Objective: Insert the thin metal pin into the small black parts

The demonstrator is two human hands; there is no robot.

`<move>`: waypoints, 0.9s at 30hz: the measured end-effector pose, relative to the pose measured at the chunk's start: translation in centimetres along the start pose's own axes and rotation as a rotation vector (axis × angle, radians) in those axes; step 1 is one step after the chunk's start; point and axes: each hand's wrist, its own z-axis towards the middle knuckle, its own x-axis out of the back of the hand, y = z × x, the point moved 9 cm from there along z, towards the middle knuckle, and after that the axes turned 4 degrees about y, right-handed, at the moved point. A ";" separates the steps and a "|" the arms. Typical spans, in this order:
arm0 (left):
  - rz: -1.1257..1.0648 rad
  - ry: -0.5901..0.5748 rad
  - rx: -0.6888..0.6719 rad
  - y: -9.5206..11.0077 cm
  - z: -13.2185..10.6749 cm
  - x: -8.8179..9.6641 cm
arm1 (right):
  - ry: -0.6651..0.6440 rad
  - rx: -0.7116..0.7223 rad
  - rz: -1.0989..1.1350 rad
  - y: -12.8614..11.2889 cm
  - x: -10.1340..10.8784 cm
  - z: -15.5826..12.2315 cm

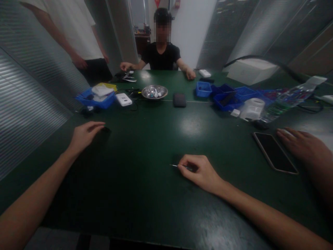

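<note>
My right hand (201, 172) rests on the dark green table (145, 146) near its middle. Its fingers are pinched on a thin metal tool (174, 165) whose tip points left, just above the tabletop. My left hand (84, 134) lies on the table at the left with its fingers stretched out. The fingertips reach a small dark object (105, 131) and do not grip it.
Another person's hand (303, 146) lies at the right beside a black phone (275, 151). Further back are a metal bowl (154, 92), a black case (179, 100), blue bins (226, 95), a blue tray (95, 99) and a plastic bottle (288, 99). One person sits opposite; another stands at the left.
</note>
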 end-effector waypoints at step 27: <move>-0.026 -0.145 0.152 -1.9 0.0 -0.8 | 0.000 -0.008 0.005 0.5 0.1 -0.1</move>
